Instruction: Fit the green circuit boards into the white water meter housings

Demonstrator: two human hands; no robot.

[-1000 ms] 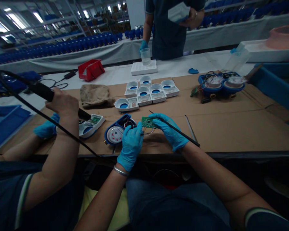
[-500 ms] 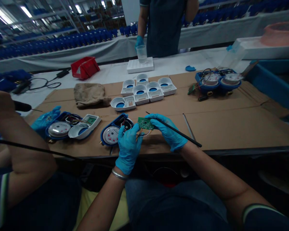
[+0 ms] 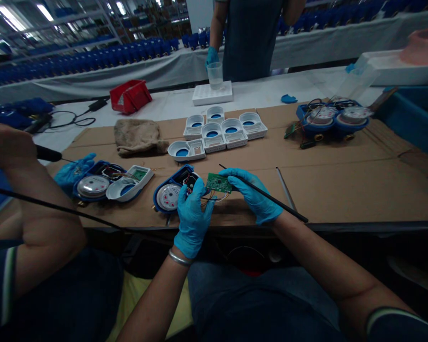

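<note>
My left hand (image 3: 193, 216), in a blue glove, pinches the left edge of a small green circuit board (image 3: 218, 182) held above the cardboard. Thin wires run from the board to an open blue water meter (image 3: 171, 194) lying just left of it. My right hand (image 3: 251, 194), also gloved, grips the board's right edge together with a long thin black rod (image 3: 271, 197) that slants out to the right.
A co-worker at my left holds a black corded tool (image 3: 48, 154) over another open meter with a white cover (image 3: 128, 182). Several white covers (image 3: 217, 134), a brown cloth (image 3: 137, 137), a red bin (image 3: 130, 96), two meters (image 3: 333, 118) and a metal rod (image 3: 284, 188) lie farther out. A person stands behind a clear cup (image 3: 215, 75).
The co-worker's arm has lifted the black tool off the meter at left and drawn it back to the left. My hands and the circuit board have stayed in place.
</note>
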